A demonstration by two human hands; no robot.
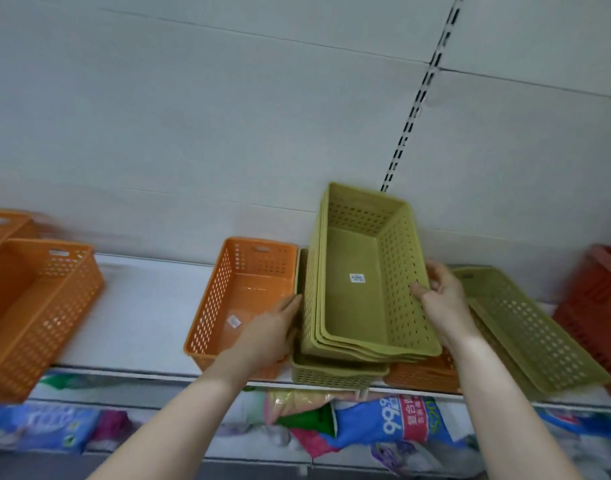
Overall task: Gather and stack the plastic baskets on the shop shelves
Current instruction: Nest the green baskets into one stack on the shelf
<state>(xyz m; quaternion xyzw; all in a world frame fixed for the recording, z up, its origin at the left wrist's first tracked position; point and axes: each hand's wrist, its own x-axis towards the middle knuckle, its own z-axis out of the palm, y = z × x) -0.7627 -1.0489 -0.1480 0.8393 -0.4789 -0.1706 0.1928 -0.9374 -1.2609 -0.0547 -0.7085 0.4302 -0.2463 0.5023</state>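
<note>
We held the nested stack of green baskets [362,289] tipped up on its far end, its near edge lifted over a single green basket [331,374] that sat on the shelf [151,306], probably so the stack could drop straight into it. Our right hand [442,292] gripped the stack's right wall, fingers curled over the rim. Our left hand [272,327] lay flat with fingers extended against the stack's left side, steadying rather than clasping; whether the thumb hooked anything we could not tell.

Just left of the stack stood an orange basket [241,303], touching or nearly touching the lower green one, so there was little room for our left hand between them. Further left, well apart, a larger orange basket [37,313] hung over the shelf's near edge. To the right, another orange basket [425,374] lay partly hidden under the stack and our right forearm, and beyond it a pair of green baskets [525,327] rested tilted. A red crate [595,306] closed off the far right. Below the shelf, packaged goods [401,424] filled the lower tier.

We judged that the tilt risked the nested baskets sliding apart.
</note>
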